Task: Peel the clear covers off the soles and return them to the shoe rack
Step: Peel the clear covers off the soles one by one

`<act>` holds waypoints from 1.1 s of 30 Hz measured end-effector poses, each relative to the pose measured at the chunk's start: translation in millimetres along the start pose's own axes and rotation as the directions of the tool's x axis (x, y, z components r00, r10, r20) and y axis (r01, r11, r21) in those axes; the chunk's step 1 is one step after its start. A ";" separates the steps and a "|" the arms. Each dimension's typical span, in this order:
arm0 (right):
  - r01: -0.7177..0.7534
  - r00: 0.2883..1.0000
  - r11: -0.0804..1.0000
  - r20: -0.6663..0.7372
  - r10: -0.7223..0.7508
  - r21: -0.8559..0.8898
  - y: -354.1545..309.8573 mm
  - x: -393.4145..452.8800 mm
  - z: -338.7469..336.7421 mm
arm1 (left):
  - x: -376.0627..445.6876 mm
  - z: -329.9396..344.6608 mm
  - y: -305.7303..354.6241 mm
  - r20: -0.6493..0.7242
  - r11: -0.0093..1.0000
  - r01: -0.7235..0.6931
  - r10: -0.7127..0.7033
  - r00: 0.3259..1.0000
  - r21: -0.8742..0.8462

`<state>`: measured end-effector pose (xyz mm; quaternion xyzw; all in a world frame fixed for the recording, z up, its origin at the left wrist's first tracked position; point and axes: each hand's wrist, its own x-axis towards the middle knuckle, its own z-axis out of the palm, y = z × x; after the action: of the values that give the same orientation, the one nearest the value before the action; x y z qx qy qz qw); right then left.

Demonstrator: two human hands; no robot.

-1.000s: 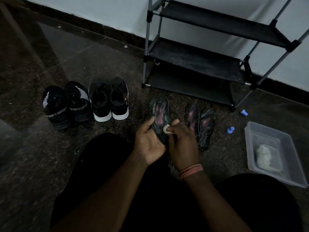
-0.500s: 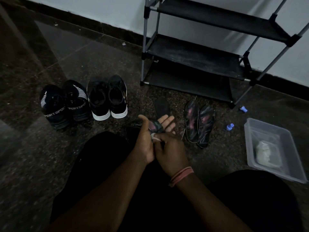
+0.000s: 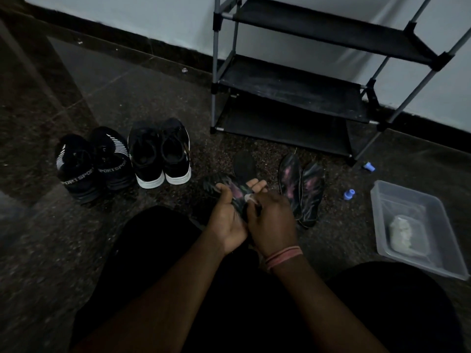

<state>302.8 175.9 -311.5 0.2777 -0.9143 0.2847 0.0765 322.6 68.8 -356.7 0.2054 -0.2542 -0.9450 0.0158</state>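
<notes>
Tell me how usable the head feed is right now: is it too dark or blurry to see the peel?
Head view: dim overall, the brightest area being the wall behind the shoe rack. The sole held between the left hand and right hand shows only faint pink sheen, so the clear cover's edge cannot be made out. Wide-angle bending tilts the rack's posts, and the floor at the lower left looks smeared.

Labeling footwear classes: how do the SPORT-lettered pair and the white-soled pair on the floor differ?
The SPORT-lettered sneakers have dark soles and white lettering across the heels, with white stripes on the uppers. The white-soled sneakers show no lettering and have bright white soles. The lettered pair sits further left, further from the shoe rack. Shared: both are dark pairs, side by side, heels toward the person, standing upright on the floor.
</notes>
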 end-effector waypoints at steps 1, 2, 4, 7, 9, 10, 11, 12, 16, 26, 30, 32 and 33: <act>0.010 1.000 1.000 -0.019 -0.011 -0.025 -1.1 0.9 -0.5 | -0.9 -0.6 -0.8 -0.005 1.000 0.007 -0.007 1.000 -0.010; 0.036 0.999 0.999 0.002 -0.036 -0.017 -6.2 -1.8 0.1 | -2.4 -1.6 -0.2 -0.008 1.000 0.006 -0.006 1.000 -0.013; 0.096 0.991 0.992 0.082 -0.103 0.088 -18.3 -15.5 2.7 | -4.2 -4.1 3.2 -0.017 1.000 -0.023 0.023 1.000 0.006; 0.101 0.990 0.989 0.085 -0.111 0.112 -11.6 -14.9 -4.5 | -6.4 0.4 5.0 0.004 1.000 -0.024 0.024 1.000 0.018; 0.032 0.999 0.999 -0.017 -0.031 0.013 5.5 0.2 -10.4 | -8.0 4.2 1.0 0.039 1.000 0.008 -0.008 0.999 -0.004; 0.002 0.999 1.000 -0.048 -0.003 -0.012 10.7 4.4 -11.8 | -7.5 4.0 -1.1 0.043 1.000 0.018 -0.018 0.999 -0.016; 0.003 0.999 1.000 -0.033 -0.003 -0.006 7.9 3.2 -12.5 | -7.6 3.2 -1.6 0.033 1.000 0.018 -0.017 0.999 -0.022; 0.029 1.000 1.000 0.000 -0.029 0.011 1.1 -1.9 -10.0 | -8.0 2.0 -0.1 0.020 1.000 0.011 -0.011 1.000 -0.023; 0.112 0.987 0.987 0.099 -0.124 0.114 -15.6 -20.0 -3.8 | -6.0 2.1 5.7 -0.005 1.000 -0.023 0.023 1.000 0.004; 0.047 0.995 0.996 0.083 -0.052 0.070 -13.7 -11.8 -9.7 | -4.2 -1.2 -3.1 -0.046 1.000 0.011 -0.011 0.999 -0.009; 0.061 0.989 0.998 0.136 -0.065 0.032 -14.4 -9.8 -5.7 | -11.1 1.0 -1.2 -0.010 1.000 -0.007 0.007 1.000 -0.023; 0.054 0.974 0.990 0.213 -0.080 0.128 -21.5 -21.2 -2.8 | -9.8 -1.7 1.6 -0.036 1.000 -0.019 0.019 0.999 -0.004; 0.029 0.974 0.991 0.218 -0.057 0.130 -19.5 -20.9 -4.4 | -8.1 -1.6 0.6 -0.058 1.000 -0.008 0.008 0.998 0.006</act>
<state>330.9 174.7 -304.7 0.3316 -0.8911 0.3074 -0.0376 330.6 68.6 -354.6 0.2319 -0.2573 -0.9377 0.0265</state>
